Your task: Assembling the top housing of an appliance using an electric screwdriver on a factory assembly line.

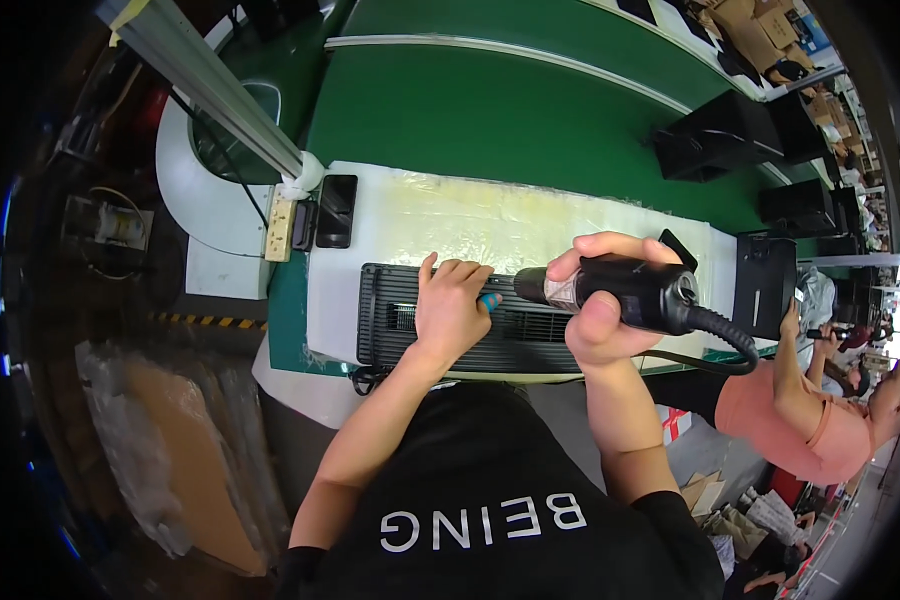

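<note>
My right hand (595, 310) is wrapped round a black corded electric screwdriver (635, 292), its nose pointing left over a long black slatted housing (550, 352). From its back end a ribbed cord sleeve (725, 335) curves down. The screwdriver's tip and whatever it touches are hard to make out. On the left part of the housing rests my left hand (452, 312), fingers stretched toward its far edge and slightly apart. At that thumb shows a small blue piece (489, 301); whether it is worn or held is unclear. The housing lies on a white padded sheet (335, 300).
A black phone (336, 211) lies by a power strip (280, 230) at the left. Behind the sheet runs a green work surface (490, 110) with black housings (720, 135) at the far right. A metal post (210, 85) rises at left. A co-worker (800, 420) stands right.
</note>
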`<state>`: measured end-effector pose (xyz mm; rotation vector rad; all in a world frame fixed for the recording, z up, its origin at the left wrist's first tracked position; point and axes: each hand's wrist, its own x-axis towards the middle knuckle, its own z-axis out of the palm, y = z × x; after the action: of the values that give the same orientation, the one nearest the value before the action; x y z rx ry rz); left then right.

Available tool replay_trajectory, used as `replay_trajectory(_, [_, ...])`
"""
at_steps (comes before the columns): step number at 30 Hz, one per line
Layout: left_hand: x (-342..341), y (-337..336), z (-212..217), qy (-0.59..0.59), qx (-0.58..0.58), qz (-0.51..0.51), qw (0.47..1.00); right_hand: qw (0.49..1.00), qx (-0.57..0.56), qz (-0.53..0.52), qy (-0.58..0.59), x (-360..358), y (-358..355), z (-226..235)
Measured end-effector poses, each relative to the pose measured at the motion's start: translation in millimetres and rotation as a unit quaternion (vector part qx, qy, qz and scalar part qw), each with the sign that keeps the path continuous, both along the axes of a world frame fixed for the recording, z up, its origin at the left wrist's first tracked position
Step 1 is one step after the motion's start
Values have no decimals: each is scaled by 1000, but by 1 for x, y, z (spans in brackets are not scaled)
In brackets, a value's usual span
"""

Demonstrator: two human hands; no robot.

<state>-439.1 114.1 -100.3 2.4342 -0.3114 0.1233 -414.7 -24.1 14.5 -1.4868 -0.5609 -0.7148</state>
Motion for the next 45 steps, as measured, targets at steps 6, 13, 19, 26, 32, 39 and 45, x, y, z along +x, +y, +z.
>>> replay_trajectory(6, [1,1,-3,1,3,-7,1000,998,-6,58,24,10,8,-8])
replay_trajectory(13, [3,1,-1,14,17,-19,1000,992,-2,120,43,9,12,-30])
replay_trajectory(19, [2,1,-1,9,14,-20,1000,993,2,100,64,9,15,-31])
replay_trajectory(26, [3,1,-2,6,19,-18,1000,995,7,96,39,9,16,-37])
replay_trajectory(32, [2,0,-7,-22,13,-12,1000,994,8,107,37,9,17,-43])
replay_trajectory(39, [-2,-1,0,-14,25,-18,999,994,61,88,37,6,7,-32])
replay_trajectory(45, [-2,-9,0,-9,19,-15,1000,963,82,-250,-50,-51,-102,29])
